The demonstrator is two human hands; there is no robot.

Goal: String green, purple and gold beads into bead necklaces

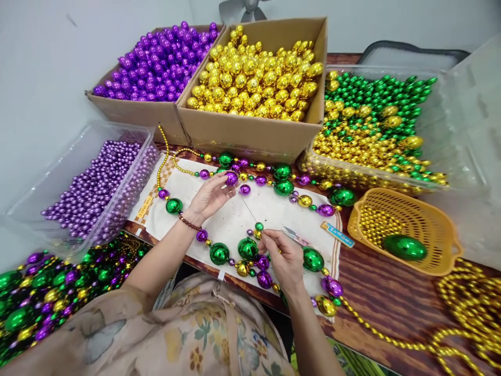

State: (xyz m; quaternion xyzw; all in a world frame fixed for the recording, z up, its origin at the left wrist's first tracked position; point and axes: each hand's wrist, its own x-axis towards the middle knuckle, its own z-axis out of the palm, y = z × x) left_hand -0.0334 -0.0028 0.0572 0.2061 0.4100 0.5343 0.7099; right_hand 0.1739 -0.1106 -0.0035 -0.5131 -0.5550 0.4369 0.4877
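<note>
My left hand (214,197), a brown bead bracelet (190,223) at its wrist, pinches a shiny purple bead (231,178) above the white cloth (168,224). A thin string (248,210) runs from near that bead down to my right hand (282,255). Closed at the fingertips, the right hand grips the bead strand by a small gold bead (257,234), with a small green bead (259,226) just above it. Below hang larger beads, among them a big green bead (248,249). A loose purple bead (245,189) lies right of my left fingertips.
Cardboard boxes of purple beads (156,68) and gold beads (250,78) stand behind. Transparent bins hold small purple beads (102,183) and green and gold beads (376,120). Right are thread snips (296,237), an orange basket (442,240) and gold bead chains (469,292). A finished-looking strand (283,171) crosses the cloth.
</note>
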